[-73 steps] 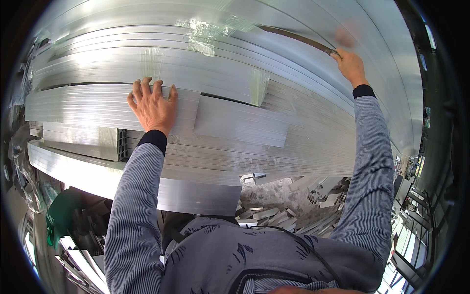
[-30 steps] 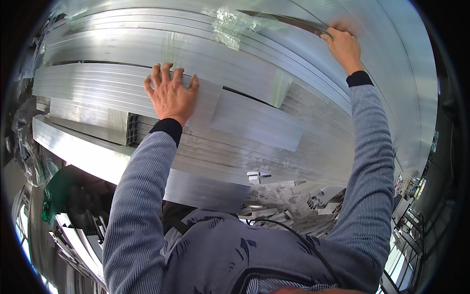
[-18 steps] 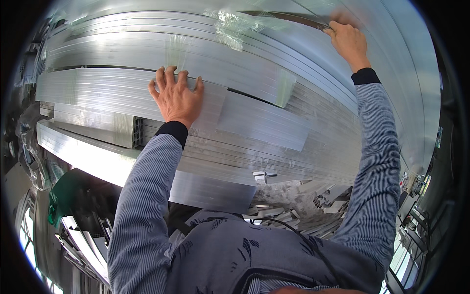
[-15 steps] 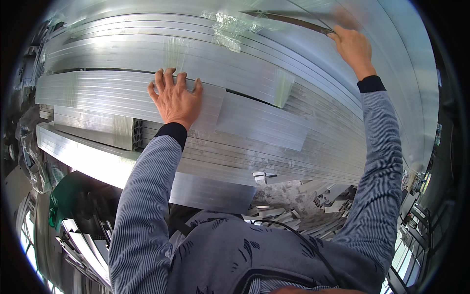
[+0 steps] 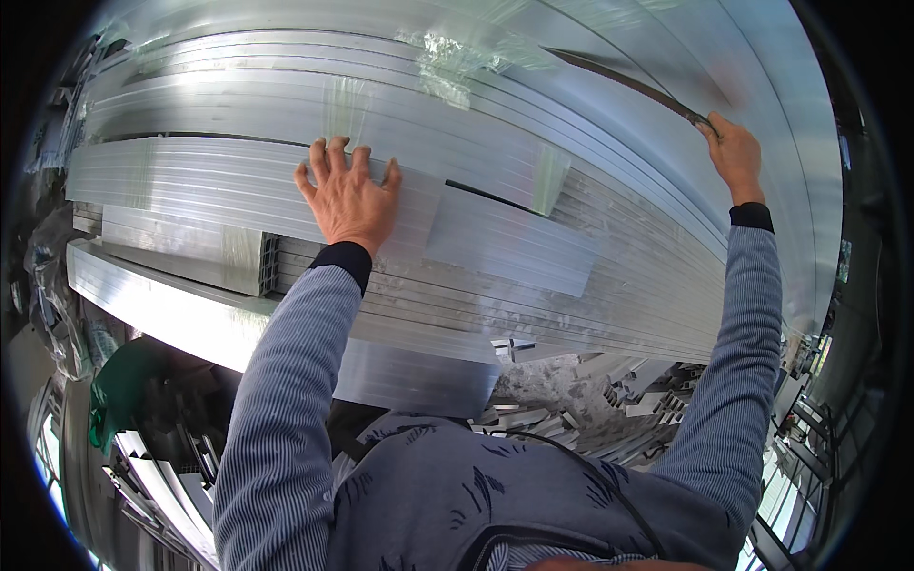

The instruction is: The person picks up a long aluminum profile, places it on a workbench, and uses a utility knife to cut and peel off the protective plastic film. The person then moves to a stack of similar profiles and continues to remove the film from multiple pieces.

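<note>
Our left hand [image 5: 350, 205] is spread on a pale ribbed metal length [image 5: 219, 181], its fingers [image 5: 361, 162] bent near the far edge. Our right hand [image 5: 736, 160] grips the near end of a long, dark, toothed blade [image 5: 640, 85], which slants up and leftward over smooth silvery metal [image 5: 795, 219]. Clear wrap [image 5: 444, 74] clings to the stack between our hands. Below, we see scattered metal offcuts [image 5: 538, 419] and, at left, green cloth [image 5: 124, 392].

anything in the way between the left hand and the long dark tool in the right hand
Nothing raised is visible between the left hand and the long dark tool in the right hand; only flat silvery profiles lie between. The crumpled clear film sits off to the left.
</note>
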Demonstrator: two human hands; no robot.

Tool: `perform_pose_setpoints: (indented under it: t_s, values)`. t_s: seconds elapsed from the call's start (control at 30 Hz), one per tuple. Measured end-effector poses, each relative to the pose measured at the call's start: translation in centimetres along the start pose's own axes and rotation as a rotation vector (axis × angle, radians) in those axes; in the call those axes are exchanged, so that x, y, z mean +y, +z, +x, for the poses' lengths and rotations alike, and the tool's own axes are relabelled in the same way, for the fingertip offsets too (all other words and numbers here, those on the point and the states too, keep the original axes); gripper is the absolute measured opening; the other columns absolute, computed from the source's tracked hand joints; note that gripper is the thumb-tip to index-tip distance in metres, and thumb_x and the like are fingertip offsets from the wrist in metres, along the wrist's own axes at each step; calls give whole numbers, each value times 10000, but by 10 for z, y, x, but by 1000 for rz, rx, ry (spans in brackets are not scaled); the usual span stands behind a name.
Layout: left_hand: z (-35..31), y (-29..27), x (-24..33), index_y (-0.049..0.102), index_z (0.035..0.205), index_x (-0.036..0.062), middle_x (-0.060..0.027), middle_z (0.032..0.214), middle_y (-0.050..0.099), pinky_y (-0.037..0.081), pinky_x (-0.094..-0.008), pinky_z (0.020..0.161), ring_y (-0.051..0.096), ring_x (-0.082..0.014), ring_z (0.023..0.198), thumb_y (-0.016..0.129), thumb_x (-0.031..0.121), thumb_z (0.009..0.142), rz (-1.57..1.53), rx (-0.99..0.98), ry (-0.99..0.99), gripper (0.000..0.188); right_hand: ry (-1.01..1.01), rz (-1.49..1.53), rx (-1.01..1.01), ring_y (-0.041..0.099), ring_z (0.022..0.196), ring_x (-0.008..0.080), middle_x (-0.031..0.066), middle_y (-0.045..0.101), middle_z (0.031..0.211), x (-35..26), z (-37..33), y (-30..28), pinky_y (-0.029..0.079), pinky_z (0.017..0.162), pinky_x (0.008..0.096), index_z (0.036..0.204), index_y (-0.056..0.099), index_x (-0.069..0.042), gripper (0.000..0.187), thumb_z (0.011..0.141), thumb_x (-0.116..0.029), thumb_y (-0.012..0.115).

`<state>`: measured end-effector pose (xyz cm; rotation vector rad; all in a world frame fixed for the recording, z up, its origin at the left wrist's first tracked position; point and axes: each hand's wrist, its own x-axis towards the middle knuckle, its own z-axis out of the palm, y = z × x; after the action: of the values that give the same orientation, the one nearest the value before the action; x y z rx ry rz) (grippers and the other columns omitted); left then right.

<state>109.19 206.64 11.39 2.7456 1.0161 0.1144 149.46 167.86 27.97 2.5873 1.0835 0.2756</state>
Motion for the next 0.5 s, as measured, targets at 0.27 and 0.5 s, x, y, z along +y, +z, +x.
perform_pose_setpoints:
  t_s: [0.27,0.5]
  values:
    - [0,2,-1,732,1242,117,-100,1505,525,144,-584,1257,297,-317,1541,621,485,1004,2,11,-1,452,-5,65,61,681,727,378,128,711,766,-80,52,35,512,629,499,972,689,-145,334,1017,-474,659]
    - [0,1,3,732,1241,113,-109,1520,508,136,-587,1265,291,-321,1541,617,488,1003,24,-15,-6,458,-113,299,383,623,616,360,113,644,679,-164,91,-8,488,560,463,921,648,-117,350,1039,-447,655]
